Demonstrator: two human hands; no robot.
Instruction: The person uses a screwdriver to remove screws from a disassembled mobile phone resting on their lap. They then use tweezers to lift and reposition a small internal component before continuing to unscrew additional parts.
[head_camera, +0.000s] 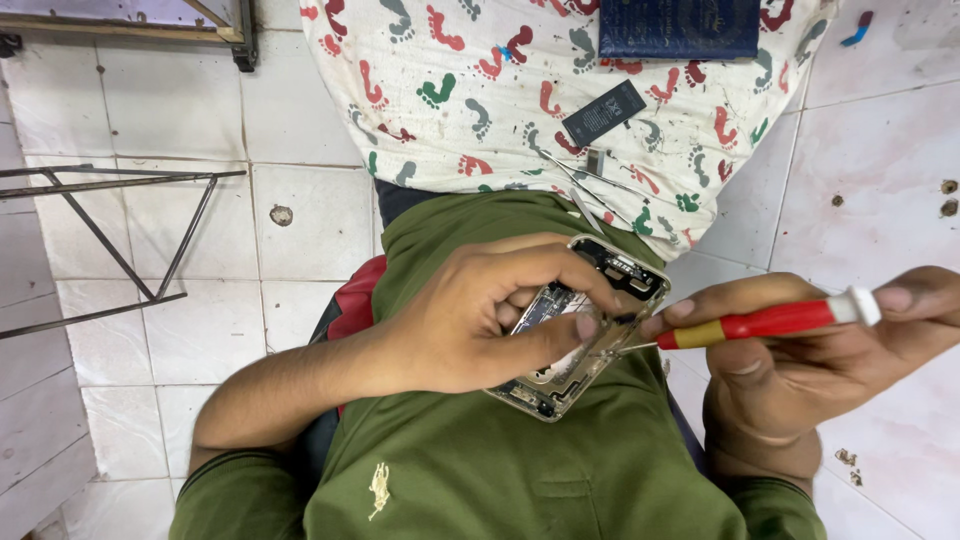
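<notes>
Left hand pinches an opened phone above the lap; right hand clasps a red screwdriver, tip inside. Battery already lies on the cloth's near edge; internals remain.

Fingers hide phone frame middle; dark case cut off at top.

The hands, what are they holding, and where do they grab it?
The left hand grips the opened phone around its edges. The right hand holds the red screwdriver by its handle.
</notes>
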